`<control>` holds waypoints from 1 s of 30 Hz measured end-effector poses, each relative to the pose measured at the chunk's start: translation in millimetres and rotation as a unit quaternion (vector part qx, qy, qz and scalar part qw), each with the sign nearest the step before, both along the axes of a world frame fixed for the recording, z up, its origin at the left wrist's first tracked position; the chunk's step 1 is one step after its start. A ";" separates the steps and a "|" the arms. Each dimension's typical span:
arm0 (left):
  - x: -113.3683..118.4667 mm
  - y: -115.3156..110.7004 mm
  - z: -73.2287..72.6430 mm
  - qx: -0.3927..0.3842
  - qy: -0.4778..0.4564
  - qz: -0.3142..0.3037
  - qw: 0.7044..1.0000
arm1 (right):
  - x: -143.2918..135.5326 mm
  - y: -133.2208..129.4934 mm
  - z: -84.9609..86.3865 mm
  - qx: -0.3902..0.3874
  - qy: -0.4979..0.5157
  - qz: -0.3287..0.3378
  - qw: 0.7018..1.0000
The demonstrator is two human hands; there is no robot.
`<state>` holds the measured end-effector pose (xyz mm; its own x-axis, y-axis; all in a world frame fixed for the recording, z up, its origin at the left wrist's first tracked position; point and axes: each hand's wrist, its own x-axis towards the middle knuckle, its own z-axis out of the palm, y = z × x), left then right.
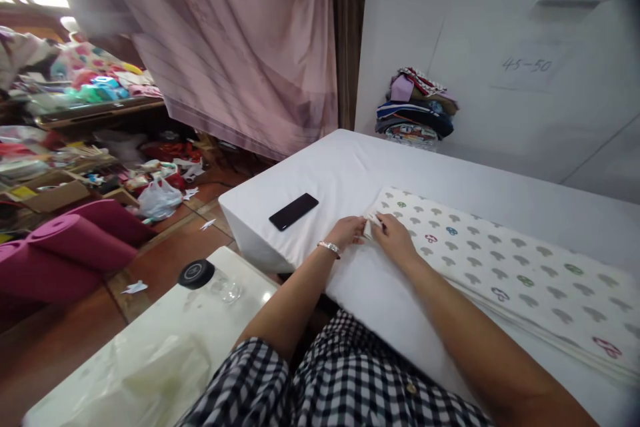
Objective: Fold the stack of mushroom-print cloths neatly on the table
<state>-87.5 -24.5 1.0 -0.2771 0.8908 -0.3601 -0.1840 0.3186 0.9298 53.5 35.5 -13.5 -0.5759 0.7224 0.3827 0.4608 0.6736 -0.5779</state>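
A long folded cloth [475, 250], white with grey mushroom prints and a few coloured ones, lies across the white-covered table in several layers. My left hand [347, 232], with a bracelet at the wrist, pinches the cloth's near left corner. Close beside it my right hand [395, 237] grips the same corner, thumb and fingers closed on the fabric. Between the two hands the corner is bunched and slightly raised. A black phone [294, 211] lies flat on the table, left of my hands.
On the left stands a white side table [200, 320] with a black-lidded clear jar [197, 273] and a crumpled plastic bag [150, 380]. Folded clothes [415, 110] are stacked by the wall. A pink curtain [250, 33] hangs behind; rolled pink mats [75, 250] lie on the floor.
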 end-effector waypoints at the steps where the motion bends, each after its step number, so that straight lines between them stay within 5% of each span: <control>1: 1.5 -2.6 -1.7 0.010 0.008 -0.001 1.000 | 1.1 1.1 -1.5 0.002 0.018 0.003 1.000; 8: 8.7 -3.6 -13.3 0.055 0.128 0.033 0.990 | 3.8 -5.1 -0.6 0.058 0.061 0.000 0.996; 14: 4.4 -1.2 -17.3 0.047 0.113 0.061 0.991 | -0.1 -16.4 6.6 0.098 -0.119 0.047 0.987; 24: 4.5 -5.6 -8.6 0.046 0.110 0.063 0.991 | -2.5 -22.3 13.4 0.122 -0.195 0.038 0.972; 30: 0.0 -6.0 -10.8 0.050 0.018 0.079 0.995 | -5.9 -24.0 7.2 0.117 -0.193 0.038 0.973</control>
